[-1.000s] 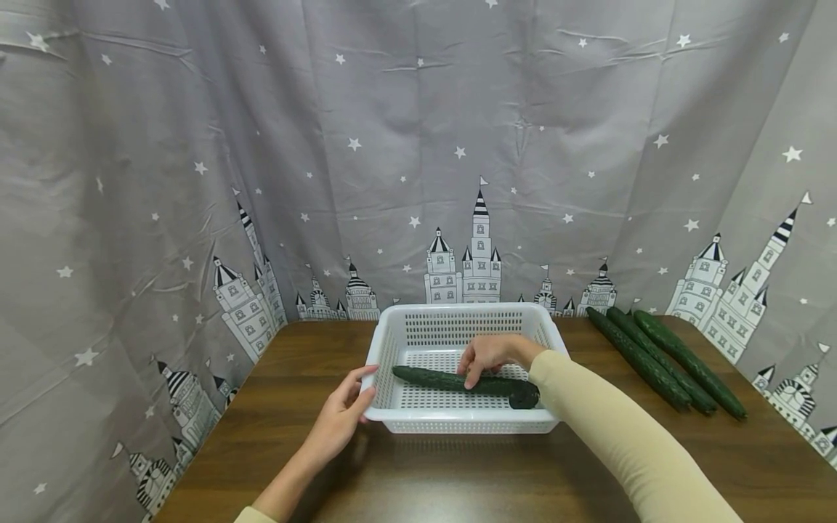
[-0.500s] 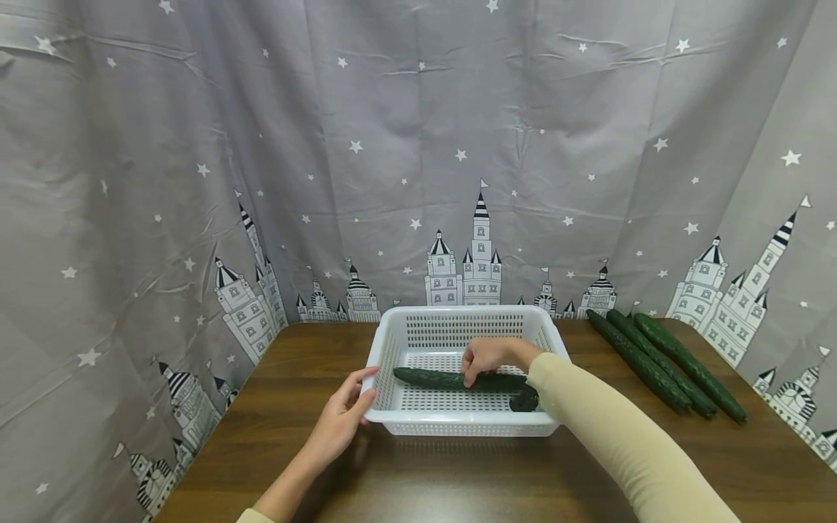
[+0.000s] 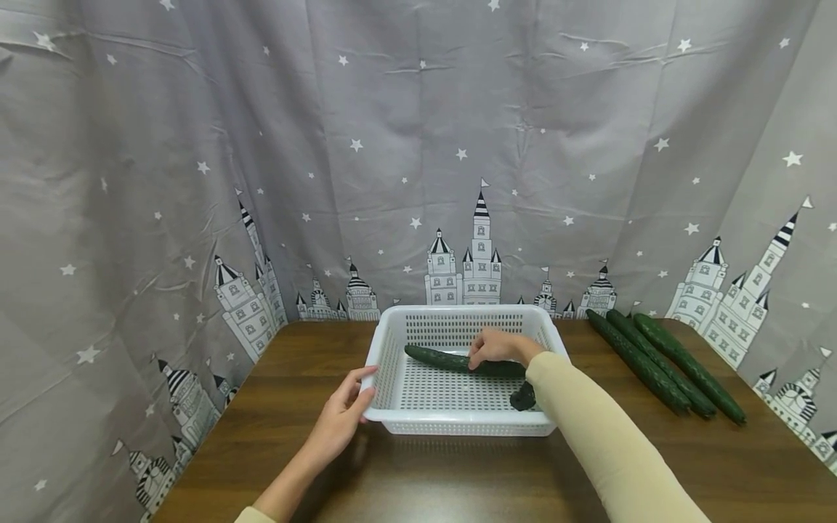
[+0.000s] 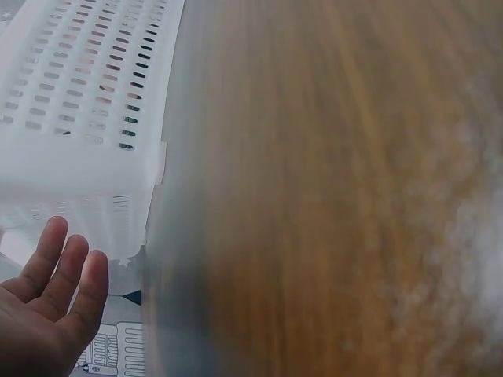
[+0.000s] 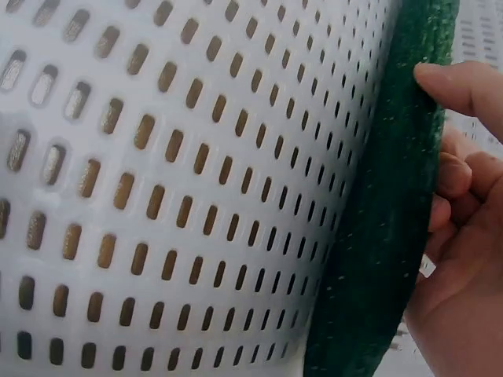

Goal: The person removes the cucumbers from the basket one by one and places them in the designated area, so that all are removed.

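A long dark green cucumber slants across the inside of a white slotted plastic basket. My right hand pinches it near its middle, the thumb on one side and bent fingers on the other. In the right wrist view the cucumber stands out close to the basket's perforated surface. A small dark object of unclear kind lies in the basket's near right corner, partly behind the sleeve. My left hand touches the basket's left rim; three fairly straight fingers show beside its wall.
Several items share the brown wooden table. Three more cucumbers lie side by side to the right of the basket. Close behind the table hangs a grey curtain printed with stars and castles.
My right hand has shifted the cucumber toward the back of the basket and slightly right. More of the small dark object is now apart from it. The left hand stays at the rim.
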The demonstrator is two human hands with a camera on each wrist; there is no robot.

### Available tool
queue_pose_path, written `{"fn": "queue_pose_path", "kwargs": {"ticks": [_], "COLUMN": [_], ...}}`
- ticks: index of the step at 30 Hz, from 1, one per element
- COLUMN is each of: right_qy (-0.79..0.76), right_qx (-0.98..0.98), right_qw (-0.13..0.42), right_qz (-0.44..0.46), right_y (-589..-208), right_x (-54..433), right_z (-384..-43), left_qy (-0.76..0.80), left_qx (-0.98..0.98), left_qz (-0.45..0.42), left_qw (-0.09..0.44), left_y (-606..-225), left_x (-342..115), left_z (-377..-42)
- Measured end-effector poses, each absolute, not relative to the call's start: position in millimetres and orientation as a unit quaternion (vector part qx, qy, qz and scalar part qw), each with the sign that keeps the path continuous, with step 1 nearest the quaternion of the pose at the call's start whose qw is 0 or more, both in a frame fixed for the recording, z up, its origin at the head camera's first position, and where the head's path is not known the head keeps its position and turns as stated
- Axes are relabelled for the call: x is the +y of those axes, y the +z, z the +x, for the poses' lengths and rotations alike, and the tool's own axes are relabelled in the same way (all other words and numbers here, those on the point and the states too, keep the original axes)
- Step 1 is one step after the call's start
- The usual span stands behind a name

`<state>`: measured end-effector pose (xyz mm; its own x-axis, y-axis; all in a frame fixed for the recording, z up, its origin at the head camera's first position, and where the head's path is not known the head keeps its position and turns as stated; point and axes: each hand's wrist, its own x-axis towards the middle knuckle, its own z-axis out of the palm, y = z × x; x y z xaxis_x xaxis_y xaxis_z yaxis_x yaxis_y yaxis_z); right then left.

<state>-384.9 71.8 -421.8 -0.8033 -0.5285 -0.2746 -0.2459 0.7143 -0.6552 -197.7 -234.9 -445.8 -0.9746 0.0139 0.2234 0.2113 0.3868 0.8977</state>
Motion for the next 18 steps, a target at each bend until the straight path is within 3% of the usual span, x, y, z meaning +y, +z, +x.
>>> {"fn": "queue_pose_path", "kwargs": {"ticks": [18], "right_qy": [-0.360], "right_qx": [0.888], "right_qw": [0.236], "right_qz": [-0.165], "right_y": [-425.2], "right_x": [80.0], "right_z": [-380.4], "left_qy": [-0.548], "left_qx": [-0.830], "left_qz": [-0.058], "left_qw": [0.091], "left_y": [-445.8], "left_x": [-233.6], "left_z": [-197.2]}}
